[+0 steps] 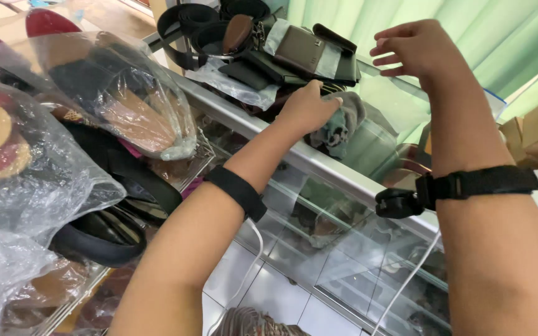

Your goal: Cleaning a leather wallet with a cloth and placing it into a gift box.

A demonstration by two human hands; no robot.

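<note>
Left hand [309,107] clenches the soft grey cloth [340,127] — limp, light; right hand [415,50] hovers released at two o'clock.

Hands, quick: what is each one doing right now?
Left hand: closed on a grey-green cloth on the glass counter.
Right hand: open, holding nothing.

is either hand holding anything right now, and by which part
The left hand grips a grey-green cloth at its upper edge, on the glass counter. The right hand is open in the air, holding nothing.
</note>
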